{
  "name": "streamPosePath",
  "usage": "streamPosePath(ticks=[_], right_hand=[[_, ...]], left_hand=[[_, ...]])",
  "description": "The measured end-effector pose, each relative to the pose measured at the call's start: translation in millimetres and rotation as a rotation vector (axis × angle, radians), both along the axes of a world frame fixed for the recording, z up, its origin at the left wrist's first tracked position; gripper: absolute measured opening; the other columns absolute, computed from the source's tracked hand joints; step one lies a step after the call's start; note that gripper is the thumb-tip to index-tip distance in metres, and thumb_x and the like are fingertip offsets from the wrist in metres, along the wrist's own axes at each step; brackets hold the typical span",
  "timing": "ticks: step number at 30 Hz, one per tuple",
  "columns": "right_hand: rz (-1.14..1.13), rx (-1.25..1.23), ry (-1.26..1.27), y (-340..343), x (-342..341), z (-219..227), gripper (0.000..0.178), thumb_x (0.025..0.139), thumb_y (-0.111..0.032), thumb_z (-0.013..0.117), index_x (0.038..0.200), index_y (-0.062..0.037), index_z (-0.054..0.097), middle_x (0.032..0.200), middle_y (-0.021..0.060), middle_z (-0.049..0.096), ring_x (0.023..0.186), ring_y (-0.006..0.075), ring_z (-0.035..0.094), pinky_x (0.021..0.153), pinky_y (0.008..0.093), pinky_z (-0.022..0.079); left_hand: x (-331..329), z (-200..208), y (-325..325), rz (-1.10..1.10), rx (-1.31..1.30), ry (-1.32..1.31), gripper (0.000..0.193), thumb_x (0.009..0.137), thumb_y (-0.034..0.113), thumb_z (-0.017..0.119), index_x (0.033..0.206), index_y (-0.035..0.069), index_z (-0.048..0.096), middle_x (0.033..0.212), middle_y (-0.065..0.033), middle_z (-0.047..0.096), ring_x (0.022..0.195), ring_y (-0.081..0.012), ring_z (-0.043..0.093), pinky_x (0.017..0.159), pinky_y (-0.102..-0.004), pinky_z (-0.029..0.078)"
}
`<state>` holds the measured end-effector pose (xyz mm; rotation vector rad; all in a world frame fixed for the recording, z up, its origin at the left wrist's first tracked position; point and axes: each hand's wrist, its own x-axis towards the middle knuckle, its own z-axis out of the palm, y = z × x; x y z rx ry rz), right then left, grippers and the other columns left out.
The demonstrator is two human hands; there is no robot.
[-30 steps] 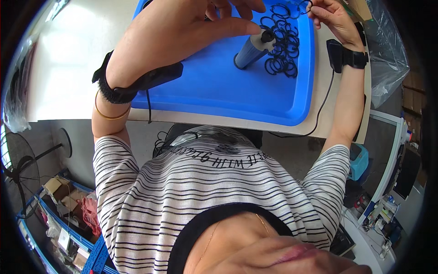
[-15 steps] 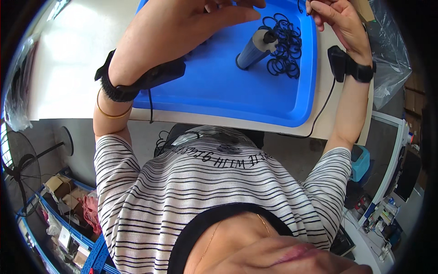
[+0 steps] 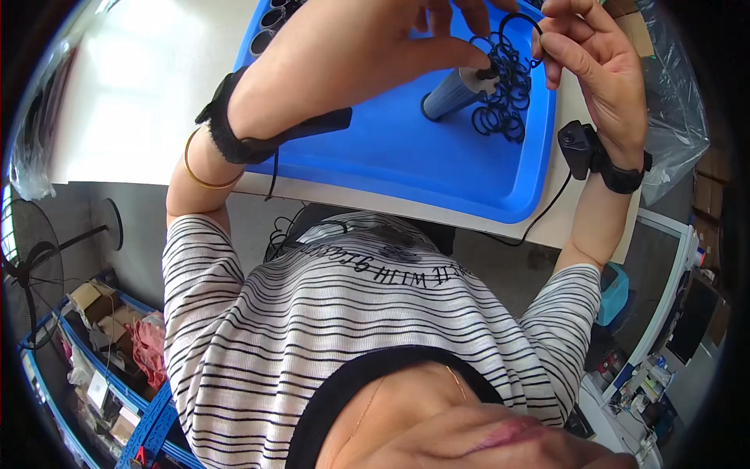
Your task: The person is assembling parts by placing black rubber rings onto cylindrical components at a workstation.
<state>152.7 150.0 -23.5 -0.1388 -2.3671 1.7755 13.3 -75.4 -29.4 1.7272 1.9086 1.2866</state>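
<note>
My right hand (image 3: 594,62) pinches a black split ring (image 3: 519,16) between thumb and fingers, above the right side of a blue tray (image 3: 500,205). My left hand (image 3: 367,59) reaches in across the tray, thumb spread from the fingers, with nothing seen in it. Its thumb tip is close to the top of a grey cylinder (image 3: 455,95) that stands upright on the tray; whether they touch, I cannot tell. Beside the cylinder lies a heap of black split rings (image 3: 504,117). Part of the left fingers is cut off by the upper edge.
Several dark, round-ended tubes (image 3: 269,31) sit in the tray's far left corner. The tray rests on a pale table (image 3: 125,117). A black cable (image 3: 547,213) hangs over its front edge. Clear plastic sheeting (image 3: 676,117) lies at the right, and a fan (image 3: 35,266) stands at the left.
My left hand has moved right, over the cylinder. The split ring in my right hand now shows more fully, and the dark tubes have come into view.
</note>
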Motion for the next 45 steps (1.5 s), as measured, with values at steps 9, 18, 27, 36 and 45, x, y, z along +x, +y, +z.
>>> streamPosePath(ticks=[9,18,27,36,45], right_hand=[[0.025,-0.029,-0.009,-12,-1,-1,0.032,0.091,-0.003,0.076,0.116,-0.0017,0.056,0.092,0.0054,0.066,0.072,0.0112,0.067,0.061,0.0219,0.055],[0.021,-0.014,-0.037,-17,1,1,0.034,0.091,-0.004,0.077,0.118,-0.0017,0.056,0.092,0.0055,0.066,0.070,0.0105,0.066,0.060,0.0222,0.055],[0.007,0.093,0.011,1,-10,-8,0.026,0.096,-0.008,0.072,0.117,-0.0018,0.058,0.086,0.0045,0.068,0.070,0.0095,0.066,0.060,0.0209,0.054],[0.127,0.502,-0.175,31,-28,-41,0.014,0.093,-0.008,0.075,0.101,-0.0001,0.067,0.084,0.0019,0.068,0.074,0.0071,0.063,0.065,0.0239,0.051],[0.205,0.873,-0.275,42,-31,-82,0.035,0.079,-0.007,0.075,0.112,-0.0057,0.064,0.087,0.0058,0.065,0.072,0.0205,0.061,0.064,0.0351,0.048]], left_hand=[[5,-7,2,-0.003,0.076,0.155,0.050,0.085,0.009,0.081,0.131,0.001,0.062,0.100,-0.0138,0.069,0.086,-0.0257,0.069,0.072,-0.0348,0.058],[5,-7,4,-0.008,0.078,0.080,0.040,0.084,0.007,0.081,0.120,0.001,0.063,0.098,-0.0124,0.068,0.085,-0.0245,0.069,0.071,-0.0334,0.058],[2,-3,0,0.040,0.007,0.161,0.045,0.080,0.018,0.087,0.116,0.002,0.066,0.100,-0.0117,0.064,0.081,-0.0234,0.064,0.068,-0.0344,0.055],[5,-16,4,0.009,-0.017,0.359,0.045,0.079,0.027,0.088,0.109,0.002,0.066,0.096,-0.0116,0.061,0.086,-0.0290,0.063,0.074,-0.0391,0.052],[4,-19,5,-0.025,-0.032,0.384,0.045,0.080,0.024,0.087,0.111,-0.001,0.066,0.101,-0.0137,0.064,0.093,-0.0322,0.064,0.078,-0.0406,0.052]])
